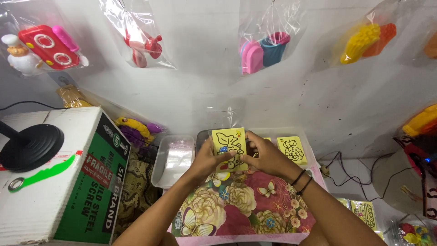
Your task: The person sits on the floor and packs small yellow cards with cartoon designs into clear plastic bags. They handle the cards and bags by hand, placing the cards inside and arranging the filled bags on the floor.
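Observation:
Both my hands hold one small yellow card (pixel 229 146) printed with a black line drawing, in a clear plastic sleeve, above a floral cloth (pixel 241 205). My left hand (pixel 210 159) grips its lower left edge with the thumb on the face. My right hand (pixel 264 154) pinches its right edge; two dark bands circle that wrist. More yellow cards (pixel 292 149) with line drawings lie in a clear tray (pixel 309 148) just behind my right hand.
A clear plastic tray (pixel 174 159) with plastic sleeves sits to the left. A white and green cardboard box (pixel 68 182) carries a black round stand (pixel 32 145). Bagged plastic toys (pixel 266 48) hang on the wall. Cables (pixel 350 175) and packets (pixel 364 212) lie at right.

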